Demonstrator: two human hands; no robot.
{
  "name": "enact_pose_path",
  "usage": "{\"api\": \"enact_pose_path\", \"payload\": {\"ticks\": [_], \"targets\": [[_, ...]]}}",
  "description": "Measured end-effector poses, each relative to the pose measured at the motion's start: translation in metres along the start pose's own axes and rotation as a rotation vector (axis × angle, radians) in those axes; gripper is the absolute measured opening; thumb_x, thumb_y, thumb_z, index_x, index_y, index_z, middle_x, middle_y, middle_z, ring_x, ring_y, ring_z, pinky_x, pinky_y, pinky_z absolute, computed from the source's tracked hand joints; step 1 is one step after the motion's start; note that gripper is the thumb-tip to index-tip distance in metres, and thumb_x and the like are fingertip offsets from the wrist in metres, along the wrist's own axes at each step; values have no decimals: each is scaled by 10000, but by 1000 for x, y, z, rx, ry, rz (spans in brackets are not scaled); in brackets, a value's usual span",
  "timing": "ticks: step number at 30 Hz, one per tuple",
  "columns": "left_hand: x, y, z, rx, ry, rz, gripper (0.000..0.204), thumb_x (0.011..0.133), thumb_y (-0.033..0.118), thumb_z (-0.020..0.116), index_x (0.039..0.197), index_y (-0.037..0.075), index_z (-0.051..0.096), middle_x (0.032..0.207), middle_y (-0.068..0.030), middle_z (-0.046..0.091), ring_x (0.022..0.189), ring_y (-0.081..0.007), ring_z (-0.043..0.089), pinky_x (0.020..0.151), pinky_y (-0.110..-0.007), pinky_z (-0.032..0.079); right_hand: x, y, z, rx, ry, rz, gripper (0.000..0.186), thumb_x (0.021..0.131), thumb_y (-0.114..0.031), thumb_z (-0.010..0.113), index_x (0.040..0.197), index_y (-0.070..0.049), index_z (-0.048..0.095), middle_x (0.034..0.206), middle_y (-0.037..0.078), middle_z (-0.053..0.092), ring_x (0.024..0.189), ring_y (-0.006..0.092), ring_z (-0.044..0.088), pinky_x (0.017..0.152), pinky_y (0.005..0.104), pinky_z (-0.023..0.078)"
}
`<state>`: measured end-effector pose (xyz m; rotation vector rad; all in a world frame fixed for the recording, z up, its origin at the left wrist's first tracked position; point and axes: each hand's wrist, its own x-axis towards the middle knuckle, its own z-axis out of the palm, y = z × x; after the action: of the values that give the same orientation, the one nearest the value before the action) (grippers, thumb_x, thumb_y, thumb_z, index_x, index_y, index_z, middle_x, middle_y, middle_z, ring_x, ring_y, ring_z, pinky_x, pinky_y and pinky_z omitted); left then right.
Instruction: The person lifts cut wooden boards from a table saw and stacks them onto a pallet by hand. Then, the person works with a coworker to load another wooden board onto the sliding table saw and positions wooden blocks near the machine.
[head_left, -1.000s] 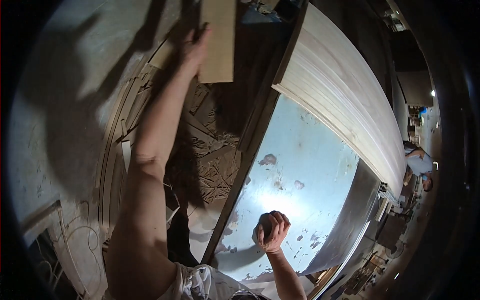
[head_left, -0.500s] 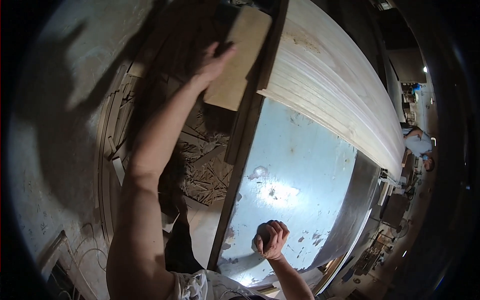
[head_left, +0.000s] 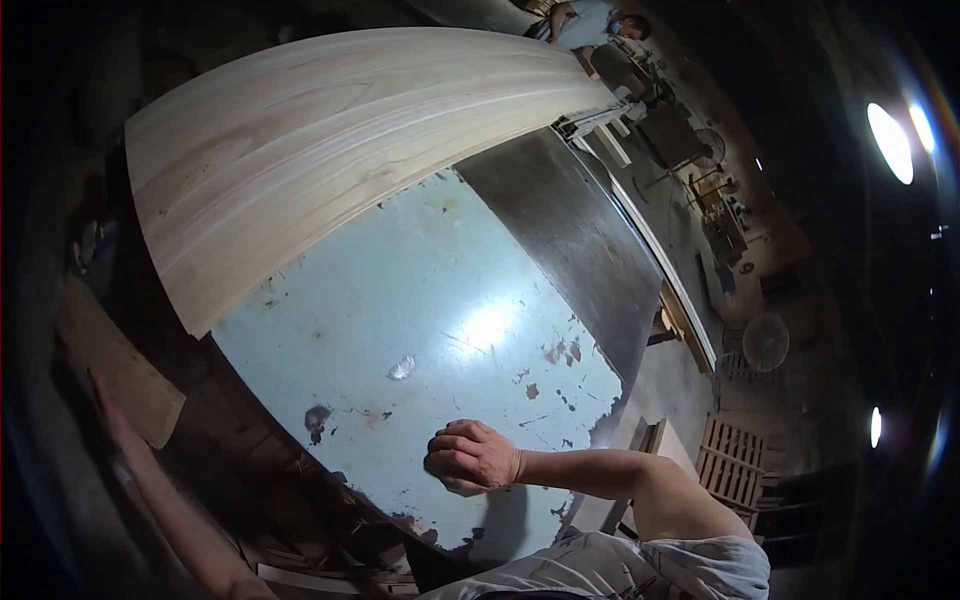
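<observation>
My right hand [head_left: 472, 457] rests curled on the pale blue, chipped metal tabletop [head_left: 380, 300], its fingers bent in. A dark patch shows under the fingers; whether it is shadow or a held thing I cannot tell. At the far left, in dim light, my left hand [head_left: 112, 408] lies along the edge of a tan flat board [head_left: 118, 365], with a finger stretched out against it. The rest of that hand's fingers are hard to make out. A wide sheet of pale grained wood [head_left: 330, 120] covers the back of the tabletop.
A dark metal surface [head_left: 570, 220] adjoins the blue top on the right. Scrap wood strips [head_left: 330, 560] lie below at the left. Another person [head_left: 585, 25] is at the far end of the wood sheet. A slatted pallet [head_left: 730, 450] and a round fan [head_left: 766, 342] are at the right.
My view has swung to the right, so the tabletop and wood sheet appear turned. The tan board and my left hand now sit at the far left. My right hand stays curled on the tabletop.
</observation>
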<state>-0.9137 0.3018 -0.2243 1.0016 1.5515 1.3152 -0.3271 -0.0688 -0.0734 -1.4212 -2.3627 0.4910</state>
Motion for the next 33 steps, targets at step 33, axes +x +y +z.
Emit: {"api": "enact_pose_path", "payload": {"ticks": [33], "targets": [[-87, 59, 36, -111, 103, -90, 834, 875, 593, 744, 1438, 16, 531, 1361, -157, 634, 1213, -243, 617, 1035, -399, 491, -20, -74, 77, -123, -67, -44, 477, 834, -324, 678, 1218, -52, 602, 1220, 161, 609, 1143, 361, 559, 1019, 509, 413]]}}
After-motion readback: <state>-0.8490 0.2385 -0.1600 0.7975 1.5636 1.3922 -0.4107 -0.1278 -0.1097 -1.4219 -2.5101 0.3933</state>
